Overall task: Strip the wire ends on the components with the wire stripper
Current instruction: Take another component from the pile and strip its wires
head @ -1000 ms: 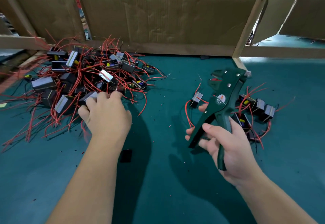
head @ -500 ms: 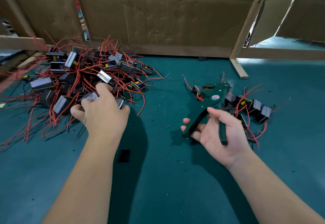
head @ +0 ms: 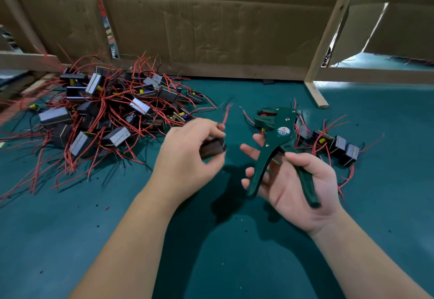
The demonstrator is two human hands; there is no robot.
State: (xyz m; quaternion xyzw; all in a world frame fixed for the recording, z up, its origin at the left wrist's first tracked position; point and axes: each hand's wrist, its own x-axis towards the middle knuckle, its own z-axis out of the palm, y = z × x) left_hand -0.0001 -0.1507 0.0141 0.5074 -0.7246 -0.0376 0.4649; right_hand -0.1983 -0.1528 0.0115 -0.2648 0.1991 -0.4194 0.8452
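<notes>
Holding a component [head: 212, 149] pinched in left hand [head: 185, 157] fingers, the wire stripper [head: 279, 139] in loosely curled right hand [head: 296, 181] fingers. Next, likely: feed the red wire [head: 226, 113] between the jaws.

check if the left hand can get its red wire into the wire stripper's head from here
Probably yes. The left hand pinches the red wire, its end free, and nothing lies between it and the wire stripper, whose handles are spread in the right hand.

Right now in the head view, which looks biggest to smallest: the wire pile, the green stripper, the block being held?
1. wire pile
2. green stripper
3. block, blurred, held in the left hand
</notes>
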